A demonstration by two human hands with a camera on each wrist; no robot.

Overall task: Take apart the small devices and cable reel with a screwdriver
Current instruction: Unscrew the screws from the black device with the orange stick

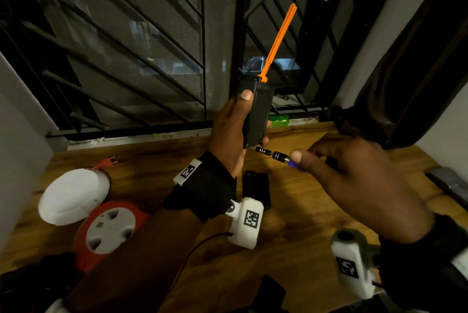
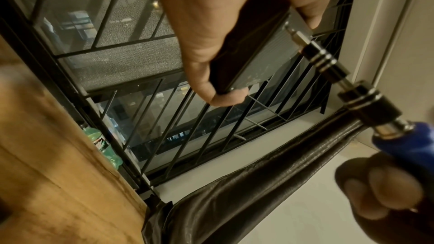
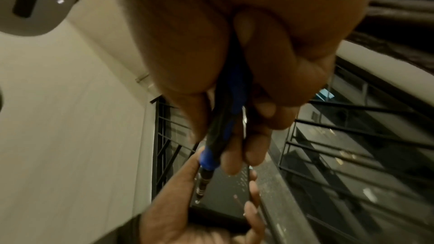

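Left grip: your left hand (image 1: 229,133) is wrapped round the black device (image 1: 257,112), thumb up one long edge, fingertips curled over the opposite edge, holding it upright above the wooden table (image 1: 298,214).
Right grip: your right hand (image 1: 354,186) pinches the blue handle of the screwdriver (image 1: 274,155) between thumb and curled fingers; most of the handle is buried in the hand.
Contact: the bit tip sits against the device's lower corner; in the left wrist view it meets a small screw spot on the grey face (image 2: 265,57).
Hidden: the screw head itself is too small to make out, and your right wrist view is blurred, so the tip's seating cannot be told there.
Orange strip: an orange strip (image 1: 279,42) sticks up and to the right from the device's top end.
Cable reel: the orange-and-white cable reel (image 1: 109,230) lies on the table at the left, beside a white round cover (image 1: 72,196), well apart from both hands; your left forearm cuts off its right edge.
Table, other: a flat black piece (image 1: 255,190) lies under your hands, partly behind the left wrist camera (image 1: 247,224).
Sill: a green bottle (image 2: 104,146) lies by the window grille (image 1: 141,42).
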